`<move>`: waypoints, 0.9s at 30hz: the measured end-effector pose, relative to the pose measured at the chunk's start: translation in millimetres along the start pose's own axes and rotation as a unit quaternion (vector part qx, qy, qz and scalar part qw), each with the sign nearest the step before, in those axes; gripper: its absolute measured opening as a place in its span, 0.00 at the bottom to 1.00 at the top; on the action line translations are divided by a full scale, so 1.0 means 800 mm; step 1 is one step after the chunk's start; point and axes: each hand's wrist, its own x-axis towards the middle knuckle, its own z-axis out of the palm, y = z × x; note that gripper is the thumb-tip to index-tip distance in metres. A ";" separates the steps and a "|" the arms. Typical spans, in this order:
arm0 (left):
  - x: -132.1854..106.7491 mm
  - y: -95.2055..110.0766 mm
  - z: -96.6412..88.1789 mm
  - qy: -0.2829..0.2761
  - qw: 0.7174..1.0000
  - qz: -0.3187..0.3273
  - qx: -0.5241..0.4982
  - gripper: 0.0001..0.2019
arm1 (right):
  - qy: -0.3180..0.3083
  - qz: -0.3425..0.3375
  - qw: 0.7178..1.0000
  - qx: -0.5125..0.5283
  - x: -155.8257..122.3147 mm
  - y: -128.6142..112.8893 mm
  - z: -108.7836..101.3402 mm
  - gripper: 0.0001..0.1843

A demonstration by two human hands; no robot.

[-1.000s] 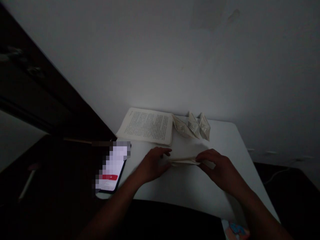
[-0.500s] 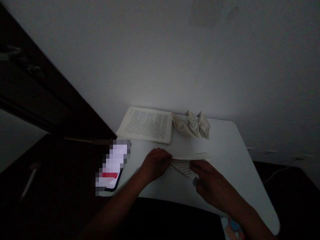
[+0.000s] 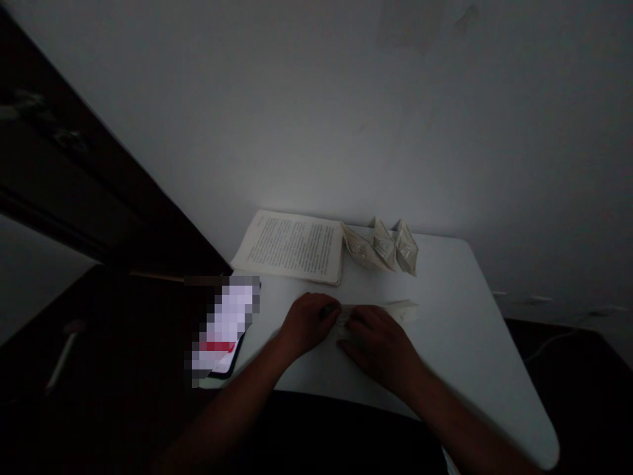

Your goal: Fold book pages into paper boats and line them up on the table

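Folded printed page, flat on table: right hand spread flat, pressing it; left hand curled at its end, grip unclear. Creasing, I judge; next needs firm, even pressure along fold.

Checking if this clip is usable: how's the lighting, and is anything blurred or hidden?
Head view: very dim, brightest on the wall and white table near the open book; left side nearly black; left hand and right hand are dark shapes on the folded paper; the phone screen is pixelated.
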 end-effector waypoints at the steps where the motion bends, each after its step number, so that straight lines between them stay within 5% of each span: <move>1: 0.000 0.000 0.000 0.000 1.000 -0.002 -0.002 0.06 | 0.000 -0.006 1.000 -0.006 0.002 -0.001 0.001 0.07; 12: 0.000 -0.002 -0.001 -0.009 1.000 0.009 -0.002 0.06 | 0.014 -0.066 0.997 -0.032 0.012 -0.004 0.012 0.10; 27: 0.013 0.004 -0.015 -0.095 0.994 -0.043 -0.034 0.12 | 0.031 -0.033 0.999 0.003 0.017 0.007 0.018 0.10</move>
